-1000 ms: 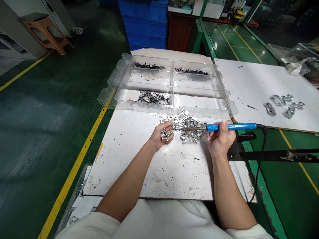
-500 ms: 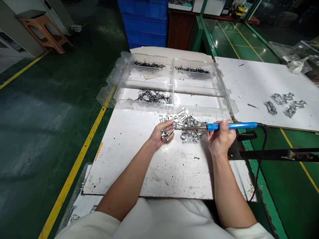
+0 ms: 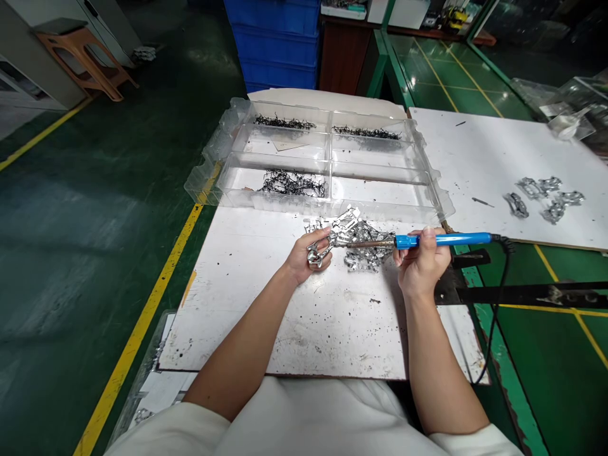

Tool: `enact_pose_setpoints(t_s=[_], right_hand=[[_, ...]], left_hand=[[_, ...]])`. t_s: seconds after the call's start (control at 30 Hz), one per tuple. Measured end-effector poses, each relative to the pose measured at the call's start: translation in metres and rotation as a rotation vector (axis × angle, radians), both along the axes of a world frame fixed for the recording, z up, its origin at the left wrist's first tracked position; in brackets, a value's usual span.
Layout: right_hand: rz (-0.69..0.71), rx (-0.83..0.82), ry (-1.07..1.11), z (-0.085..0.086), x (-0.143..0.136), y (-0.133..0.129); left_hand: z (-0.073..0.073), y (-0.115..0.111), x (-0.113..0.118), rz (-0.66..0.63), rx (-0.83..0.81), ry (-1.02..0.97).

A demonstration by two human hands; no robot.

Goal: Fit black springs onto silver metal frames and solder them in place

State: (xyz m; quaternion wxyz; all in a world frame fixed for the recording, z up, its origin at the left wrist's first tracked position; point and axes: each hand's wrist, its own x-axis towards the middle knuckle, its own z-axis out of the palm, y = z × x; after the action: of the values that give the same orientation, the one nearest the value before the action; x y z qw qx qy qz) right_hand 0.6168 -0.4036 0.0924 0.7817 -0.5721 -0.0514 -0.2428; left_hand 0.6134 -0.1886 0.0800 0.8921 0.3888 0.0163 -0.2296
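Soldering iron (image 3: 441, 239) extends crosswise, tip toward left hand (image 3: 306, 256)

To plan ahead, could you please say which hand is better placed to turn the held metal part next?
Probably the left hand: its fingers hold the metal part, while the right hand is gripping the blue tool.

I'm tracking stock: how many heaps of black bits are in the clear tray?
3: a far-left heap, a far-right heap and a near-left heap.
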Motion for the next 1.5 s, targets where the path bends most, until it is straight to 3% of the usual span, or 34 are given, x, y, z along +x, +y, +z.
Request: enact_pose_setpoints(t_s=[1.33, 1.5], right_hand=[[-0.02, 0.025, 0.005, 0.0035, -0.001, 0.0015], [-0.058, 0.098, -0.006, 0.0058, -0.0037, 0.0025]], left_hand=[[0.0008, -0.0003, -0.0007, 0.009, -0.011, 0.007], [0.0008, -0.0001, 0.0013, 0.101, -0.038, -0.043]])
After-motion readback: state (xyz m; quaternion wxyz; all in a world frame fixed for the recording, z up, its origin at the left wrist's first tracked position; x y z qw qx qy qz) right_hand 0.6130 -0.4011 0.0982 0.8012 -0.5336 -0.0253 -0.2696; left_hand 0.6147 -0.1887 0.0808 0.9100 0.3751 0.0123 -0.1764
